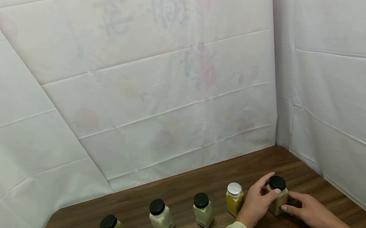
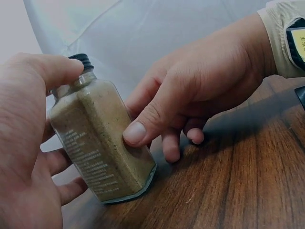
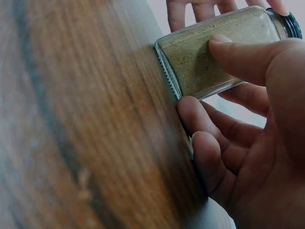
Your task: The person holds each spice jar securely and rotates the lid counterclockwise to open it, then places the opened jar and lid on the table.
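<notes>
Square clear-glass jar of olive-tan powder, black screw cap [image 2: 100, 148]: standing on the brown wood-grain bench [image 1: 180, 187], right end of a row of five, toward the front right corner.

Left hand [image 1: 257, 202]: grip curled round the jar's upper part, thumb by the cap.

Right hand [image 1: 312, 211]: thumb pressed low on the glass, fingers curled at the base.

Step, as judged: two-handed grasp being settled, jar not yet lifted.

Next move: likely needs a firm hold and clearance from the neighbour.

Neighbour: yellow-powder jar, white cap [image 1: 235, 198], just beside.

Further left: three pale-powder jars, black caps [image 1: 160, 216].
</notes>
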### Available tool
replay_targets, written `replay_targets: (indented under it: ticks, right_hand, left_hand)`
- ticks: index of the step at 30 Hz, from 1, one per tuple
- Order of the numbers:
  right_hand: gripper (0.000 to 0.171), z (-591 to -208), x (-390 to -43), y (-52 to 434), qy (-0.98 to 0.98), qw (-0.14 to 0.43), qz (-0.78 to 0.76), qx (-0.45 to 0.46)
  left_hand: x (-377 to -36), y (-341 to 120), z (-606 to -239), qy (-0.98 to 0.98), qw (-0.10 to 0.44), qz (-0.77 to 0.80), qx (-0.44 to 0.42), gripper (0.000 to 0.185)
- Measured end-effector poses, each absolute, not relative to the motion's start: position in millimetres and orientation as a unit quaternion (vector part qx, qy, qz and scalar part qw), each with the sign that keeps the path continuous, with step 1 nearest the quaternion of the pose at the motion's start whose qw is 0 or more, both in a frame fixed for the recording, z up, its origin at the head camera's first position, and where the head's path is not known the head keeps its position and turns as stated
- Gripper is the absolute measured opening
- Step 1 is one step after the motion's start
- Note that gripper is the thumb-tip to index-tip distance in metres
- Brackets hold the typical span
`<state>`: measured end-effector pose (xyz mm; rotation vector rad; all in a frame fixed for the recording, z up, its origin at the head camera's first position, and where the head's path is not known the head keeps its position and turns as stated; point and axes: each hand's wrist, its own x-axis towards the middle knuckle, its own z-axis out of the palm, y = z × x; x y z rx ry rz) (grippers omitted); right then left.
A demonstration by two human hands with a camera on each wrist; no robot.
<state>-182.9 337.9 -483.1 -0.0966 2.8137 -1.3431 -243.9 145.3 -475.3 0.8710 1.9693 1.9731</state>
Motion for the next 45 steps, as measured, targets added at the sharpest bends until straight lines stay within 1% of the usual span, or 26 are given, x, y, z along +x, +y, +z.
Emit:
replay_targets:
  ticks: [5,10,15,25,32,36,45]
  right_hand:
    - [0.066,-483.4,-182.2,336.8,0.901,0.008,-0.432,-0.022]
    - [0.068,-482.1,-183.8,336.4,0.907,0.004,-0.421,-0.024]
    - [0.068,-480.9,-184.4,336.1,0.907,0.003,-0.42,-0.027]
    - [0.065,-482.6,-183.5,337.4,0.903,0.001,-0.429,-0.033]
    - [0.065,-483.3,-184.2,337.5,0.905,0.001,-0.425,-0.031]
    - [0.064,-482.5,-183.5,336.8,0.906,-0.002,-0.422,-0.031]
    - [0.067,-481.2,-183.6,336.2,0.905,0.001,-0.424,-0.03]
  left_hand:
    - [-242.7,144.8,-473.6,0.68,0.112,0.66,0.298,0.043]
    - [-243.5,143.1,-475.8,0.655,0.116,0.681,0.307,0.039]
    - [-245.1,141.9,-478.5,0.628,0.118,0.702,0.314,0.039]
    - [-244.1,143.8,-479.7,0.617,0.082,0.715,0.319,0.034]
    - [-241.8,141.2,-478.3,0.602,0.103,0.728,0.313,0.033]
    - [-242.4,141.8,-480.0,0.606,0.103,0.725,0.309,0.033]
    - [-243.5,141.9,-482.3,0.633,0.091,0.697,0.323,0.043]
